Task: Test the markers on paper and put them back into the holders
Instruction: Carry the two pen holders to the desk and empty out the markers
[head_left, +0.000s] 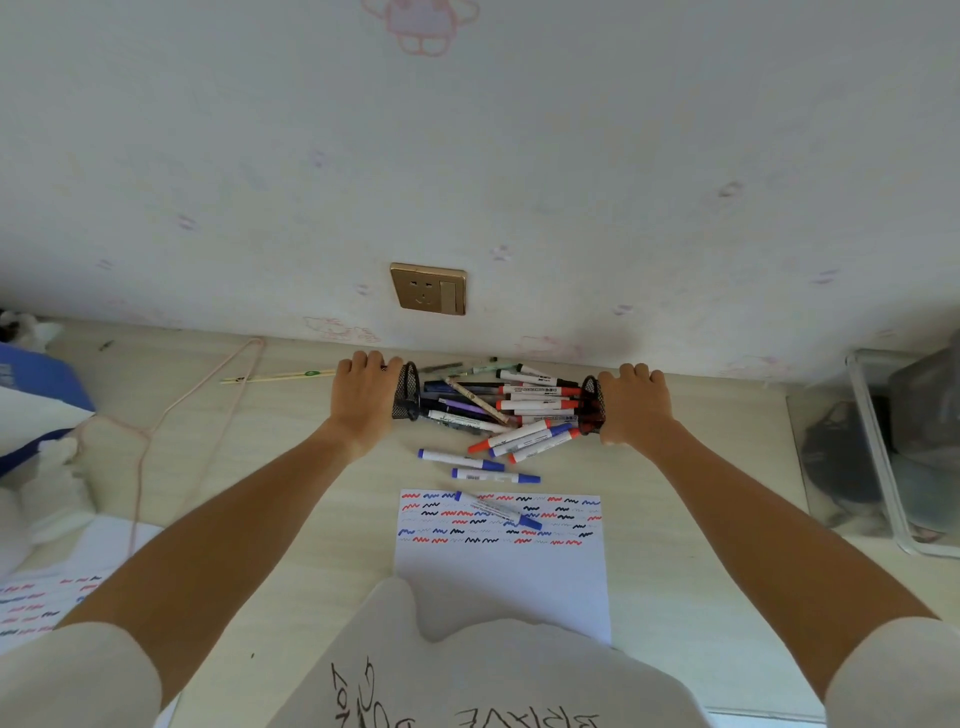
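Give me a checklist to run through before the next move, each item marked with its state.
1. Left hand grips the left black mesh holder: ok.
2. Right hand grips the right black mesh holder: ok.
3. Holders upright: not ok, both lie tipped, mouths facing each other.
4. Pile of markers and pens out on the pale wooden desk: ok.
5. White test paper has free room: ok, lower part blank.
6. Blue-capped marker off the paper: not ok.

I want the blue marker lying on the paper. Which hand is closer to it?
Left, but only barely. The left hand holds a tipped holder up-left of the blue marker; the right hand holds the other holder up-right.
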